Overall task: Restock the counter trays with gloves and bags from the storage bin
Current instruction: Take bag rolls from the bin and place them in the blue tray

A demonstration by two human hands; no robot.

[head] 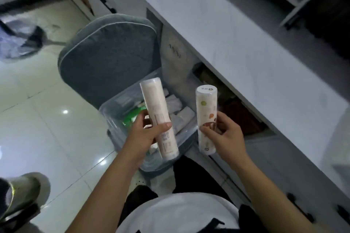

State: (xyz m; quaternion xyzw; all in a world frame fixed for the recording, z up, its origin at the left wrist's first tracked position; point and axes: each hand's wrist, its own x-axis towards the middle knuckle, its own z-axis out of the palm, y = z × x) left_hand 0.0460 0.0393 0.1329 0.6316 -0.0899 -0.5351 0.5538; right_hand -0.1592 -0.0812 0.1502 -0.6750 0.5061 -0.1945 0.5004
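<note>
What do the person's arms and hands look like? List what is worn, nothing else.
Both forearms are bare: no sleeves reach them. The left hand and right hand wear no gloves, and no rings, watch or bands show on the wrists. A white top with black markings shows below, over dark trousers.

Your left hand (pixel 145 134) covers middle of left roll (pixel 159 118); label print there too blurred to read. Right hand (pixel 222 131) hides part of right roll (pixel 206 119). Storage bin (pixel 111 113) near rim behind your forearms; packets inside smeared, kind unclear. Open cabinet (pixel 238 113) interior too dark to make out. Surface (pixel 217 30) cut by right edge. Shoe (pixel 20 195) cropped at left.
</note>
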